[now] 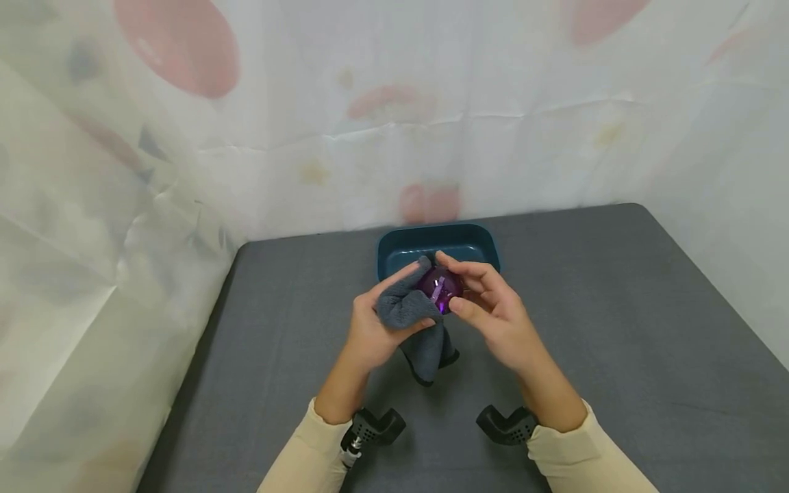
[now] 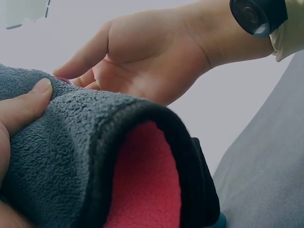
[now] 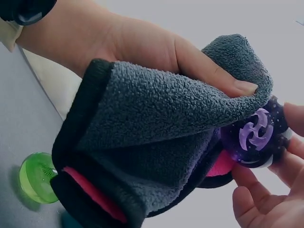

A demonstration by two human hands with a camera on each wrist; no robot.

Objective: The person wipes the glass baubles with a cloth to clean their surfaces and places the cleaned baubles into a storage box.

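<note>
Grey tabletop (image 1: 616, 329), teal tray (image 1: 394, 241) at far edge. Left hand (image 1: 370, 329) grips grey cloth (image 1: 409, 311) against purple ball (image 1: 439, 286), pinched by right hand (image 1: 499, 318) over the tray's near rim. Looks mid-wipe; next needs ball rotated.

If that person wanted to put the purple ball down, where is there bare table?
The grey table lies bare right of the teal tray, and left of it toward the draped sheet. It is crowded mid-table: left hand gripping the grey cloth, right hand holding the purple ball, before the tray.
</note>
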